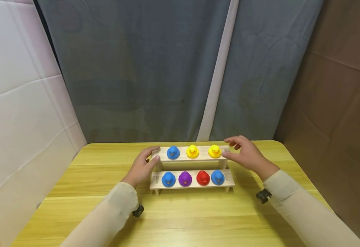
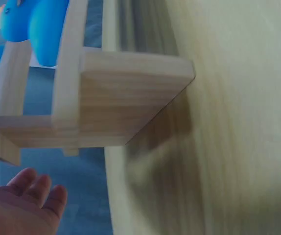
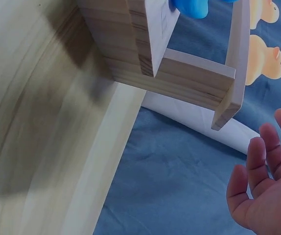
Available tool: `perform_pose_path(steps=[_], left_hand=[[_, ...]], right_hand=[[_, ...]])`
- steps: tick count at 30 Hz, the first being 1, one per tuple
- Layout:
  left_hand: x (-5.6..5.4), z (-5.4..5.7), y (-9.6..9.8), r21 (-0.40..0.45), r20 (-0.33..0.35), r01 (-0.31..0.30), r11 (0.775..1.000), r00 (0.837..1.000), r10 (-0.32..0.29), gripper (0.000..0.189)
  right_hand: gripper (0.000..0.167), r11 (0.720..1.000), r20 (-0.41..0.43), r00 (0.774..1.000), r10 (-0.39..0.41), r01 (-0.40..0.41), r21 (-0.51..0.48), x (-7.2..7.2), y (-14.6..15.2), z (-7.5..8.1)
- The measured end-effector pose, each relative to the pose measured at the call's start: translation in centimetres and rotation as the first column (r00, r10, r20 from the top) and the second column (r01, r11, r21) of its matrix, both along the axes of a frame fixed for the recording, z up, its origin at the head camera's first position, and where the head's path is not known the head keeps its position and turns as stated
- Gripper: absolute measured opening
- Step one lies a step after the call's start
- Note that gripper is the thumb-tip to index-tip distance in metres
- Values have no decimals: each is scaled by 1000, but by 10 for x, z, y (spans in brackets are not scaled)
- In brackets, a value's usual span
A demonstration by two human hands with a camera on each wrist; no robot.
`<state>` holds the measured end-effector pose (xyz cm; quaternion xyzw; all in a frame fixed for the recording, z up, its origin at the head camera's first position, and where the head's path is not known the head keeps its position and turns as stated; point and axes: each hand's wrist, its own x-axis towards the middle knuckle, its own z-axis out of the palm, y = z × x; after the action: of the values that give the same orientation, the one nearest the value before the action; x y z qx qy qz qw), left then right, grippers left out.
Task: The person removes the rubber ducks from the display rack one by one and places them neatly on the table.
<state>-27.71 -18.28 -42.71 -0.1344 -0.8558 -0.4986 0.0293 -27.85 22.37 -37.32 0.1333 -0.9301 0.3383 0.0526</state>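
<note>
A two-tier wooden stand [image 1: 180,184] stands on the table with rubber ducks in two rows. On its upper board are a blue duck [image 1: 173,153] and two yellow ducks [image 1: 192,151] [image 1: 215,151]. The lower board carries a blue duck [image 1: 168,179], a purple duck [image 1: 185,179], a red duck [image 1: 203,178] and another blue duck [image 1: 218,177]. My left hand [image 1: 142,167] holds the upper board's left end between thumb and forefinger. At the right end, my right hand [image 1: 246,155] is spread, its thumb near the outer yellow duck; the fingers [image 3: 256,161] stand apart from the wood.
The stand sits near the far edge of the yellow wood-grain table [image 1: 183,219]. Behind it hangs a grey-blue curtain [image 1: 136,79] with a white strip [image 1: 218,72]. A white cloth wall [image 1: 22,85] is at left, a brown one [image 1: 337,85] at right.
</note>
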Motion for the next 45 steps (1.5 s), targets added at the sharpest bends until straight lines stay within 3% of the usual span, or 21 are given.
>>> perform_pose_path(steps=[10, 20, 28, 33, 45], left_hand=[[-8, -13, 10, 146, 42, -67, 987, 997, 62, 46], [-8, -23, 23, 363, 107, -137, 922, 989, 104, 43], [-8, -31, 27, 348, 46, -138, 927, 990, 130, 41], [-7, -36, 30, 343, 55, -166, 925, 986, 157, 39], [-6, -35, 30, 369, 37, -169, 914, 985, 167, 38]], right_hand=[[53, 999, -7, 1000, 28, -28, -24, -5, -4, 3], [51, 999, -5, 999, 34, -34, -35, -2, -11, 6], [50, 998, 8, 999, 43, -43, -50, -4, -13, 5], [49, 997, 13, 998, 63, -62, -42, -4, -15, 3], [47, 994, 19, 994, 110, -109, -26, -8, -23, -1]])
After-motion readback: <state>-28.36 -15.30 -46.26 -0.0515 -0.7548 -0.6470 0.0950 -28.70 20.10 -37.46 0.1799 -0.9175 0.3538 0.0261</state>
